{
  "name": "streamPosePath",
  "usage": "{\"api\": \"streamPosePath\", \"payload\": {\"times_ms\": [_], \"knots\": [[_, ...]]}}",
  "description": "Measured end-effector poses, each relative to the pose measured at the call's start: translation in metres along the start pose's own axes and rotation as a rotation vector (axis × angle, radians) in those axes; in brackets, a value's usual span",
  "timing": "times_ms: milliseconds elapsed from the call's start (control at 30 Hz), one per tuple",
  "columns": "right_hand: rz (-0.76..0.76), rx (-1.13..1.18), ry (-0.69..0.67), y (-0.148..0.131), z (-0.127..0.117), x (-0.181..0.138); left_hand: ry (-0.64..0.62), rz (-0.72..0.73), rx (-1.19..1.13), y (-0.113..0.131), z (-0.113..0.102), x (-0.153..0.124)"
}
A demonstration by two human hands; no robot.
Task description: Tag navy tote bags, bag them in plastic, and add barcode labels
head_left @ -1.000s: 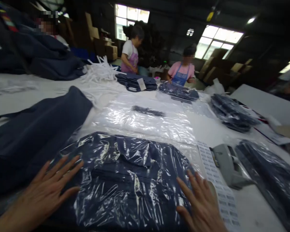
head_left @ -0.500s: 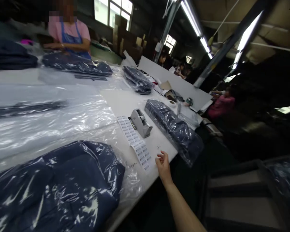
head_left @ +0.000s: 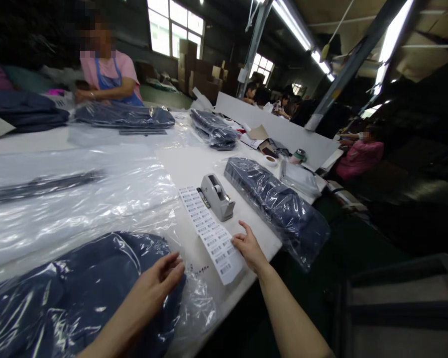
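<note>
My right hand (head_left: 249, 249) is at the right edge of a sheet of barcode labels (head_left: 211, 232). Its index finger is stretched out apart from the others, and a lower fingertip meets or nearly meets the paper. Over a dark blue garment in a clear plastic bag (head_left: 78, 288) hovers my left hand (head_left: 160, 278), its fingers loosely bent and slightly apart, with nothing visible in them. A grey tape dispenser (head_left: 219, 198) stands beside the labels, just beyond my right hand.
Another bagged dark garment (head_left: 276, 204) overhangs the table's right edge. Clear plastic bags (head_left: 134, 194) cover the left side of the white table (head_left: 182, 159). Across it, a person in a blue apron (head_left: 110, 74) stands by more bagged garments (head_left: 123, 115). A tape roll (head_left: 271, 161) lies farther back.
My left hand has come into view from below, over the bagged garment. The right hand has moved left to the label sheet, its index finger now extended. The view has shifted slightly.
</note>
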State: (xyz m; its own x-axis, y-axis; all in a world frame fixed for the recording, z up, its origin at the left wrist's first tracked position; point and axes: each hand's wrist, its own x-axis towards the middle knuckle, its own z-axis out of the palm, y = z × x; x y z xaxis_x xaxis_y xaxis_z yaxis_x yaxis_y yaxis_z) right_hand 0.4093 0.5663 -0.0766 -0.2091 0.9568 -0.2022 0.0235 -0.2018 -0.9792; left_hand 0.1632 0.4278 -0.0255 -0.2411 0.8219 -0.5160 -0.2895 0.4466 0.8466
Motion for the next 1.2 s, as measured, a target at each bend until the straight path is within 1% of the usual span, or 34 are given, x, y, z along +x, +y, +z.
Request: {"api": "streamPosePath", "payload": {"times_ms": [67, 133, 167, 233, 267, 333, 400, 433, 500, 567, 633, 733, 833, 933, 1000, 1033, 1067, 1100, 1133, 1167, 1200], "knots": [[-0.005, 0.135, -0.007, -0.006, 0.003, -0.001, -0.130, -0.129, -0.039, -0.003, 0.042, 0.018], [-0.009, 0.191, -0.008, -0.007, 0.005, -0.003, -0.230, -0.209, -0.068, -0.014, 0.072, 0.032], [-0.008, 0.189, -0.003, -0.006, 0.006, -0.005, -0.248, -0.226, -0.079, -0.020, 0.082, 0.037], [-0.051, 0.122, 0.039, -0.006, 0.005, -0.011, -0.216, -0.232, -0.095, -0.031, 0.093, 0.046], [-0.121, 0.040, 0.067, -0.007, 0.004, -0.016, -0.192, -0.227, -0.102, -0.034, 0.095, 0.049], [-0.358, -0.231, 0.076, -0.014, 0.001, -0.027, -0.184, -0.206, -0.112, -0.037, 0.095, 0.052], [-0.621, -0.566, -0.009, -0.023, 0.000, -0.039, -0.214, -0.156, -0.123, -0.035, 0.093, 0.053], [-0.712, -0.714, -0.065, -0.027, 0.001, -0.044, -0.227, -0.127, -0.126, -0.034, 0.091, 0.053], [-0.801, -0.900, -0.126, -0.031, 0.005, -0.050, -0.240, -0.078, -0.128, -0.032, 0.090, 0.052], [-0.824, -0.955, -0.108, -0.028, 0.010, -0.053, -0.240, -0.037, -0.107, -0.034, 0.088, 0.052], [-0.866, -0.946, -0.070, -0.022, 0.014, -0.052, -0.242, 0.003, -0.055, -0.037, 0.087, 0.054], [-0.988, -0.923, -0.023, -0.016, 0.015, -0.051, -0.245, 0.028, 0.024, -0.041, 0.086, 0.059], [-1.096, -0.910, 0.016, -0.020, 0.015, -0.054, -0.251, 0.034, 0.067, -0.039, 0.090, 0.063], [-1.190, -0.880, 0.027, -0.032, 0.015, -0.069, -0.233, 0.054, 0.129, -0.030, 0.094, 0.054], [-1.178, -0.805, 0.035, -0.040, 0.011, -0.080, -0.171, 0.070, 0.165, -0.025, 0.091, 0.038], [-1.119, -0.745, 0.051, -0.042, 0.009, -0.082, -0.139, 0.110, 0.195, -0.024, 0.089, 0.030], [-1.027, -0.671, 0.063, -0.044, 0.006, -0.081, -0.122, 0.190, 0.253, -0.025, 0.084, 0.022], [-0.896, -0.592, 0.059, -0.046, 0.005, -0.076, -0.149, 0.329, 0.366, -0.028, 0.078, 0.014], [-0.748, -0.521, 0.018, -0.048, 0.008, -0.069, -0.217, 0.505, 0.525, -0.032, 0.070, 0.006], [-0.589, -0.457, -0.042, -0.050, 0.016, -0.061, -0.316, 0.695, 0.716, -0.037, 0.059, -0.003], [-0.436, -0.404, -0.120, -0.053, 0.028, -0.054, -0.410, 0.868, 0.905, -0.042, 0.046, -0.013]]}}
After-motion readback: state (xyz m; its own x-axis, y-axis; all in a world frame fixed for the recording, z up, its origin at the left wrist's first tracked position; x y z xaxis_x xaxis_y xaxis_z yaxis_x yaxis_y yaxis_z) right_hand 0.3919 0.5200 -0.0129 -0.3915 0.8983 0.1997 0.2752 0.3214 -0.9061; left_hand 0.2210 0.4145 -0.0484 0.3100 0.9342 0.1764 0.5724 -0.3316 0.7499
